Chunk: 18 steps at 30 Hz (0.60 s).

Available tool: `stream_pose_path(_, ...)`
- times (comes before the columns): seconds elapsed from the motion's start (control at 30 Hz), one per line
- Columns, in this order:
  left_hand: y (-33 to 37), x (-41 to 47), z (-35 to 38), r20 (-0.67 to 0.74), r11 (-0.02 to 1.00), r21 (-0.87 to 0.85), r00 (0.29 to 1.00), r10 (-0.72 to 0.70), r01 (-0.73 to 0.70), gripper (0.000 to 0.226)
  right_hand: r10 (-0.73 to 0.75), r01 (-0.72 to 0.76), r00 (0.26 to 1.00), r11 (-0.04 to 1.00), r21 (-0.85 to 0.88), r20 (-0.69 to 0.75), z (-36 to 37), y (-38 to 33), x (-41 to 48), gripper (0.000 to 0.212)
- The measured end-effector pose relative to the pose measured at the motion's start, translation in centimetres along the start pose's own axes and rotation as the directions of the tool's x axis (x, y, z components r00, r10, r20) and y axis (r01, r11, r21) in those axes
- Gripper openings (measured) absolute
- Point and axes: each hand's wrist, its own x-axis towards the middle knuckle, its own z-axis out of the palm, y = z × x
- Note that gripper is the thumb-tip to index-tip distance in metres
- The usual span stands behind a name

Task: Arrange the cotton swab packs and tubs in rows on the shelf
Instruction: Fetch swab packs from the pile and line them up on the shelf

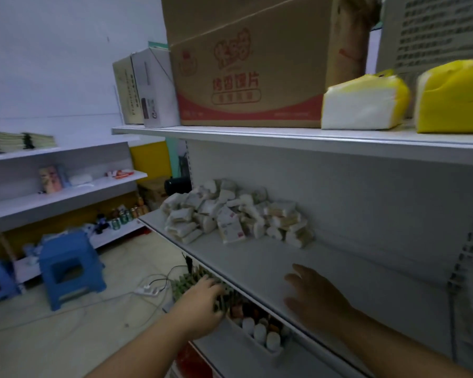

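Reaching below the shelf edge, our left hand lies with bent fingers over a bundle of green, toothed things on the lower level. We cannot tell whether it grips them or only touches them. Just beside it, a white tray holds small bottles with pale caps, and their labels are too small to read. Our right hand hovers above a bare stretch of the middle shelf, blurred, with fingers spread wide and holding nothing.

Farther along that shelf, well apart from both hands, the cotton swab packs lie in a loose heap against the back panel, not in rows. One flat white pack at the front of the heap carries small print and a red mark at one corner, but we cannot read it.

On the floor to the left we see a white power strip with cables, and two blue plastic stools.

On the top shelf stands a large cardboard box printed with red Chinese characters above a red band; the writing is too blurred for us to read. Left of it, a white carton bears a dark label, also unreadable. To the right sit two tissue packs in yellow wrap.

Across the room, wall shelves carry stacked notebooks, with drink cans on the lowest level.
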Motion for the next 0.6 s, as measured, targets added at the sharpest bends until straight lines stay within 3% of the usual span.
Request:
stream_pose_path(0.2,-5.4,5.3,-3.3,-0.064,0.983,-0.153,0.991,-0.115,0.104,0.039,0.004,-0.002,0.999,0.999,0.038,-0.04,1.0,-1.6,9.1,0.053)
stream_pose_path(0.33,-10.1,8.3,-3.7,-0.188,0.983,-0.106,0.968,-0.165,0.147,0.028,0.107,-0.094,0.992,0.983,0.161,-0.074,2.8,-4.2,13.5,0.049)
stream_pose_path(0.47,-15.9,12.6,-6.7,-0.352,0.925,-0.31,0.877,-0.326,0.22,0.018,0.206,-0.128,0.944,0.949,0.287,-0.258,3.3,-7.6,17.9,0.036)
stream_pose_path(0.53,-19.0,14.9,-7.9,-0.353,0.856,-0.45,0.83,-0.432,0.254,0.022,0.211,-0.094,0.928,0.931,0.354,-0.308,3.2,-10.3,20.3,0.027)
stream_pose_path(0.6,-21.8,17.4,-8.7,-0.287,0.782,-0.567,0.829,-0.481,0.258,0.029,0.253,-0.116,0.928,0.894,0.432,-0.275,3.3,-13.7,23.0,0.021)
